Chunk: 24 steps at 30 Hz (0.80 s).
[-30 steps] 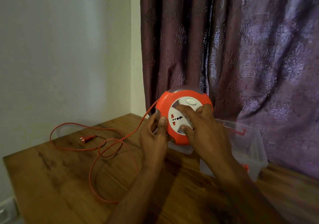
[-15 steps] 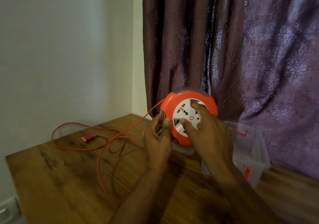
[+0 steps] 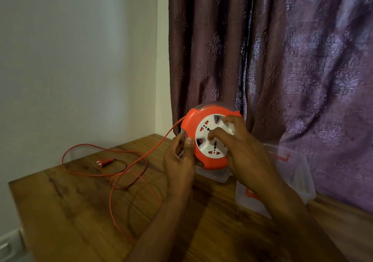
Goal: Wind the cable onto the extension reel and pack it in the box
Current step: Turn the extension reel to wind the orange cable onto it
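Observation:
An orange extension reel (image 3: 189,124) with a white socket face is held upright above the wooden table (image 3: 60,201). My left hand (image 3: 178,160) grips its left rim. My right hand (image 3: 240,150) presses its fingers on the white face. An orange cable (image 3: 129,166) runs from the reel's upper left down to loose loops on the table. Its plug (image 3: 104,162) lies flat at the left. The clear plastic box (image 3: 298,171) with orange latches stands behind my right forearm, partly hidden.
A clear lid (image 3: 214,176) lies under the reel. A purple patterned curtain (image 3: 282,59) hangs right behind the box. A white wall (image 3: 70,59) closes off the left. The table's left edge is near the plug.
The white face of the reel has turned under my right fingers. The cable loops on the table have shrunk and shifted toward the reel.

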Each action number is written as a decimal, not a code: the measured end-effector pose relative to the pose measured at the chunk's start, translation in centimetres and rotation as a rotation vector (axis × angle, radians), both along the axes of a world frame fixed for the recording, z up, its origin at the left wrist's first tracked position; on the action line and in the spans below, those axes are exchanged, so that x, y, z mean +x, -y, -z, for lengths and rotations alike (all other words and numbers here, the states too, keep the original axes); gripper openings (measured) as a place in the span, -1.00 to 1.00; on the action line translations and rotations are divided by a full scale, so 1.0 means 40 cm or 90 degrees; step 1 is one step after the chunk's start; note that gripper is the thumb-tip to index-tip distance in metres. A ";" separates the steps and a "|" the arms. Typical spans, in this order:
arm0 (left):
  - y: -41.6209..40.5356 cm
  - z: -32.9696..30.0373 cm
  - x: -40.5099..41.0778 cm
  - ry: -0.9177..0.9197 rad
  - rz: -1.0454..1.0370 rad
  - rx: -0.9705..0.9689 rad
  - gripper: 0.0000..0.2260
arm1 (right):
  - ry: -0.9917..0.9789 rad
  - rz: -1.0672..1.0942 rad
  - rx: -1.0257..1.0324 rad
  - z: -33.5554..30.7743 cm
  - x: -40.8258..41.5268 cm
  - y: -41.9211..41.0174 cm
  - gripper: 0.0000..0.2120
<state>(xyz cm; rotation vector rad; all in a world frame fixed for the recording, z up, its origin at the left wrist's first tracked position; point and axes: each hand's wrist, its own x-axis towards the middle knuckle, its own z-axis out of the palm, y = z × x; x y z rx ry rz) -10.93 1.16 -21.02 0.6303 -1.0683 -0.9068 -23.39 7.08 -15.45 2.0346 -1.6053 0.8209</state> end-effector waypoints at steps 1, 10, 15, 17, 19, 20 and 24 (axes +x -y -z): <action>0.000 0.000 0.000 0.007 0.000 -0.003 -0.62 | -0.014 -0.009 0.013 0.002 -0.003 0.002 -0.63; 0.002 0.008 -0.005 0.062 -0.006 -0.027 -0.64 | -0.027 0.038 0.130 0.020 -0.010 0.011 -0.59; 0.000 0.001 -0.005 0.064 -0.005 -0.021 -0.69 | -0.012 0.043 0.118 0.018 -0.008 0.007 -0.62; -0.002 0.001 -0.005 0.059 0.001 -0.017 -0.64 | -0.026 0.047 0.119 0.017 -0.008 0.005 -0.59; -0.001 0.002 -0.006 0.056 0.005 -0.013 -0.60 | -0.041 0.051 0.115 0.017 -0.008 0.005 -0.57; -0.001 0.002 -0.005 0.057 0.005 -0.011 -0.59 | -0.043 0.051 0.114 0.018 -0.007 0.005 -0.57; -0.001 -0.004 -0.001 0.059 0.001 0.004 -0.66 | -0.032 0.047 0.106 0.022 -0.003 0.004 -0.58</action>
